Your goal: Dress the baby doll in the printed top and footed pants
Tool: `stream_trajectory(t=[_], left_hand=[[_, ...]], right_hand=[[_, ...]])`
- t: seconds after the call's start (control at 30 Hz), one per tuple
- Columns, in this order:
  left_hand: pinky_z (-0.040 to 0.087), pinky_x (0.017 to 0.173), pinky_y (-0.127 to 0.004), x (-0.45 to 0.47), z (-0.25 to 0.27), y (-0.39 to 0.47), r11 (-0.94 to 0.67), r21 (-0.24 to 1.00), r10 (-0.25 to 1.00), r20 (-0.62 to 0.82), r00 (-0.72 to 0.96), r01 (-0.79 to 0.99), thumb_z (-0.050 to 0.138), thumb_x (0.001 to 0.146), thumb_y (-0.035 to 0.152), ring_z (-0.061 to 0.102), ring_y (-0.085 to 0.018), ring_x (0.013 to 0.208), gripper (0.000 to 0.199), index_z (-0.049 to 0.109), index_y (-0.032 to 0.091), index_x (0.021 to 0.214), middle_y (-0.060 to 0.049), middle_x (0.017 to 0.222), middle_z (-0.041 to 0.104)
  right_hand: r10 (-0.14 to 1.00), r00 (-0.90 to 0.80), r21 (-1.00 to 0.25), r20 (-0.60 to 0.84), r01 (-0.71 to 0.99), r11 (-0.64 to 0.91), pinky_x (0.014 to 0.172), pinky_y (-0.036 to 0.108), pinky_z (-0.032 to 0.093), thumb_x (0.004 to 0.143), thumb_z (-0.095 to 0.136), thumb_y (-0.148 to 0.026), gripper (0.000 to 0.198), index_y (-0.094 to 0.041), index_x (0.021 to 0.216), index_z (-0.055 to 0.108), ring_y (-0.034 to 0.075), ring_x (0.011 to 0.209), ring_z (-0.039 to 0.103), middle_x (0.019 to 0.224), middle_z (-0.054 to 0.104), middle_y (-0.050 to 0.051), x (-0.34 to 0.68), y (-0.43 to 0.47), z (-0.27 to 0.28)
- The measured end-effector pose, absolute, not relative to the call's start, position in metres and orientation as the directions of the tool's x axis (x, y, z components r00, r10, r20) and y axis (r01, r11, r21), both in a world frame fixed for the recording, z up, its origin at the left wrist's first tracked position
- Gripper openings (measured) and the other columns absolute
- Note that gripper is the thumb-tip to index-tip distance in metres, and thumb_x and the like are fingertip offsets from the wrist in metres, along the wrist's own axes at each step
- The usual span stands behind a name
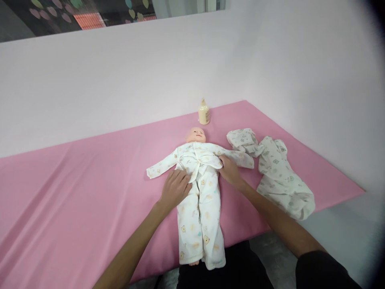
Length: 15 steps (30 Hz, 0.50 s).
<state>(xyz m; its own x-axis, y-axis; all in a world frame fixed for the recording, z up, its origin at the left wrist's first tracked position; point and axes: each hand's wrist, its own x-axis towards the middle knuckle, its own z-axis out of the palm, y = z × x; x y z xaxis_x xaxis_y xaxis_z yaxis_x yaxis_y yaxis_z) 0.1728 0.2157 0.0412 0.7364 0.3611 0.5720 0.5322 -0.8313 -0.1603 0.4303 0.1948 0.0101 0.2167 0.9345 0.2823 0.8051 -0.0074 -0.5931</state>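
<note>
A baby doll [196,135] lies face up with its arms spread and its head toward the wall. It is dressed in a white printed baby shirt [186,156], tied in front, and matching baby trousers [207,196]. My left hand [177,186] lies at the doll's waist on the left, fingers curled over where shirt and trousers meet; what is under them is hidden. On the opposite side, my right hand [229,170] is closed on the lower edge of the shirt. Tiny toes show below one trouser leg.
A pink sheet [90,192] covers the table against the white wall. Behind the doll's head stands a cream pump bottle [204,113]. Crumpled white printed cloths [279,176] lie on the right, reaching the table's front edge and close to the doll's sleeve.
</note>
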Motion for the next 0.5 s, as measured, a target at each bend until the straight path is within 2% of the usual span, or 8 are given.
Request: stream_trajectory(t=[0.07,0.17,0.27,0.33,0.43,0.5], left_hand=[[0.039,0.07,-0.035,0.174,0.037,0.217,-0.811,-0.205,0.384,0.519,0.764,0.547,0.05,0.089,0.014,0.052,-0.02,0.073,0.01,0.054,0.02,0.082,-0.005,0.078,0.06],[0.037,0.07,-0.036,0.175,0.035,0.217,-0.783,-0.244,0.422,0.467,0.777,0.572,0.051,0.089,0.015,0.052,-0.021,0.074,0.007,0.056,0.019,0.087,-0.005,0.082,0.061],[0.037,0.07,-0.037,0.177,0.037,0.215,-0.763,-0.27,0.452,0.425,0.784,0.587,0.052,0.088,0.015,0.052,-0.023,0.076,0.006,0.057,0.019,0.089,-0.006,0.084,0.06],[0.036,0.069,-0.037,0.178,0.038,0.214,-0.755,-0.277,0.469,0.406,0.784,0.594,0.053,0.087,0.016,0.053,-0.023,0.076,0.004,0.056,0.019,0.088,-0.006,0.085,0.06],[0.037,0.07,-0.037,0.178,0.036,0.213,-0.753,-0.262,0.478,0.414,0.775,0.604,0.055,0.087,0.016,0.054,-0.024,0.077,0.004,0.056,0.019,0.089,-0.007,0.088,0.062],[0.039,0.071,-0.037,0.176,0.033,0.214,-0.764,-0.238,0.462,0.447,0.766,0.599,0.055,0.087,0.015,0.055,-0.023,0.078,0.006,0.055,0.019,0.091,-0.008,0.092,0.064]], right_hand=[[0.942,0.189,-0.536,0.278,0.844,-0.011,0.066,0.033,0.038,0.089,0.041,-0.013,0.015,-0.021,0.084,0.054,0.023,0.077,0.057,0.085,0.067,0.008,0.437,0.189,0.016],[0.915,0.14,-0.449,0.379,0.892,0.05,0.063,0.035,0.037,0.089,0.038,-0.009,0.02,-0.02,0.086,0.054,0.024,0.074,0.056,0.084,0.065,0.009,0.442,0.172,0.018],[0.829,0.046,-0.334,0.558,0.926,0.174,0.071,0.037,0.043,0.091,0.036,-0.007,0.024,-0.018,0.092,0.057,0.026,0.083,0.058,0.091,0.065,0.012,0.438,0.152,0.01],[0.78,-0.031,-0.256,0.625,0.935,0.243,0.078,0.039,0.045,0.091,0.036,-0.005,0.025,-0.017,0.093,0.058,0.026,0.088,0.058,0.094,0.065,0.013,0.431,0.14,0.002],[0.802,-0.192,-0.153,0.566,0.931,0.331,0.074,0.038,0.046,0.089,0.04,-0.003,0.024,-0.019,0.081,0.055,0.025,0.079,0.054,0.084,0.061,0.01,0.421,0.126,-0.006],[0.833,-0.26,-0.151,0.489,0.915,0.374,0.071,0.038,0.045,0.089,0.045,-0.005,0.021,-0.021,0.076,0.052,0.024,0.076,0.052,0.079,0.059,0.008,0.417,0.12,-0.007]])
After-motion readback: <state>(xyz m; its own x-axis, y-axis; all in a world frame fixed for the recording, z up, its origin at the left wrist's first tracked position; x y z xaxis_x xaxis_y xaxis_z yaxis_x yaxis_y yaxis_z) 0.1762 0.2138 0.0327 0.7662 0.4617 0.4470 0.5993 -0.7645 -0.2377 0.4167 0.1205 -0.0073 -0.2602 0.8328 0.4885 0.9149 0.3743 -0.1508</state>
